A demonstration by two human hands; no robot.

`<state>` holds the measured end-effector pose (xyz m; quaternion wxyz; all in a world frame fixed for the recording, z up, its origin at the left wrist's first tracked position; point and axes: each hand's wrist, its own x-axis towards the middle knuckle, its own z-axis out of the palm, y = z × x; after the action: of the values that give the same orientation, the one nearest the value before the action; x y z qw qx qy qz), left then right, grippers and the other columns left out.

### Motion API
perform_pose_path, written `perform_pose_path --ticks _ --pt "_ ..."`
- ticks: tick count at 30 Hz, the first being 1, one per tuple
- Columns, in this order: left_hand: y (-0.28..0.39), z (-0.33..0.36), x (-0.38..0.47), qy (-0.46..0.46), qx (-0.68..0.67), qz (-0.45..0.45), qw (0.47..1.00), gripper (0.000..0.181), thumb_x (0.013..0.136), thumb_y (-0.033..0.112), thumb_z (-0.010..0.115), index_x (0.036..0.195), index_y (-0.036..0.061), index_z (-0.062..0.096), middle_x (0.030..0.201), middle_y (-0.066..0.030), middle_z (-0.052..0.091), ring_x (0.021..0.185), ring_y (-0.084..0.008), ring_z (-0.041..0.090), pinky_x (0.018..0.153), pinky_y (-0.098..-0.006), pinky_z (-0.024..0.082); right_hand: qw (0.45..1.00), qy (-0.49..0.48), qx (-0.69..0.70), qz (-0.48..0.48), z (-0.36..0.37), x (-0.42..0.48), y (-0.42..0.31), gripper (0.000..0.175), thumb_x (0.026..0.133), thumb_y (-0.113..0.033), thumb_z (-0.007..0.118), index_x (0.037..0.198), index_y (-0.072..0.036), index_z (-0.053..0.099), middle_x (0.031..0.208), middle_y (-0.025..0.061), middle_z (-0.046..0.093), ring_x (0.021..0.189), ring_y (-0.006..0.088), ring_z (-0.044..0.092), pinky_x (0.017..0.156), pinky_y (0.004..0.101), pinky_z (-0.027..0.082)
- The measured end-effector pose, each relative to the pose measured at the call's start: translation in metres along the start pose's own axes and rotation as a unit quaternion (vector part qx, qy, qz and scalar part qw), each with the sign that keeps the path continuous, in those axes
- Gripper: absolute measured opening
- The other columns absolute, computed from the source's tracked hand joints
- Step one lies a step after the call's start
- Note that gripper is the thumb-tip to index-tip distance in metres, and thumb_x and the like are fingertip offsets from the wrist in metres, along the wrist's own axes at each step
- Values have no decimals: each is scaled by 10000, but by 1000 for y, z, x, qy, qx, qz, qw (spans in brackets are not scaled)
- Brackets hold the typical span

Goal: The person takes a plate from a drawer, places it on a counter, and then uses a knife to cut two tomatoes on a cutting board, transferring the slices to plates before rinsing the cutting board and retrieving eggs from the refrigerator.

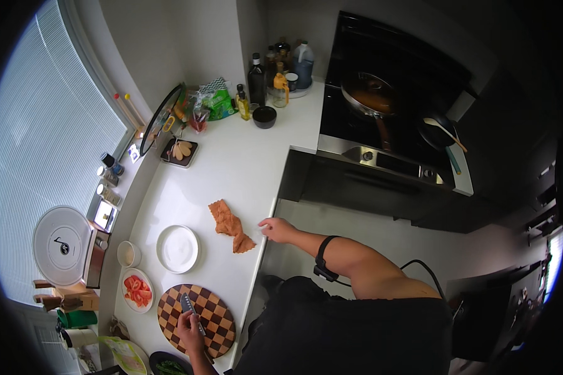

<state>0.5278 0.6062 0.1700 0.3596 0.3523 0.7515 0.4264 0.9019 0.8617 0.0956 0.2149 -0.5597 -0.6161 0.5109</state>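
A santoku knife (186, 303) with a dimpled blade lies over the round checkered wooden cutting board (223, 311). My left hand (191, 328) has its curled fingers on the middle of the blade, hiding part of it. At the counter's front edge is my right hand (277, 229), thumb and fingertips close together; a small pale patch shows at the tips, too unclear to name. Just left of those fingertips lies a crumpled orange-brown cloth (230, 226). Between cloth and board, farther from me, sits a white round dish (178, 248).
Sliced tomatoes (137, 291) fill a white plate beside the board, near a small white bowl (129, 254). A dark dish of greens (169, 365) stands at the bottom. On the stove, a pan (368, 96) contains brown liquid. Bottles (257, 79) and a black bowl (264, 117) occupy the corner.
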Motion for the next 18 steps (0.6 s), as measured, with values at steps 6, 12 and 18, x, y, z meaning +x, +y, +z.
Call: perform_pose_path --ticks 6,12,18 --pt "2 25 21 -137 32 61 988 176 980 96 579 1102 -21 627 876 -96 700 814 -149 664 749 -271 521 966 80 -223 102 -40 -94 154 420 872 -384 612 1152 -78 675 1012 171 703 981 376 655 896 438 514" --pt "-27 75 21 -211 7 61 976 186 974 114 589 1084 -27 641 870 -94 707 783 -147 678 694 -260 525 909 -2 -177 376 -66 -268 174 510 897 -353 619 1321 -73 582 1088 121 676 862 241 679 693 396 571" --pt "-11 135 0 -289 -9 92 953 196 971 137 595 1070 -25 640 852 -97 719 745 -150 677 682 -259 525 888 37 -32 456 -99 -338 189 536 926 -351 609 1378 -78 517 1086 127 677 838 236 675 668 399 569"
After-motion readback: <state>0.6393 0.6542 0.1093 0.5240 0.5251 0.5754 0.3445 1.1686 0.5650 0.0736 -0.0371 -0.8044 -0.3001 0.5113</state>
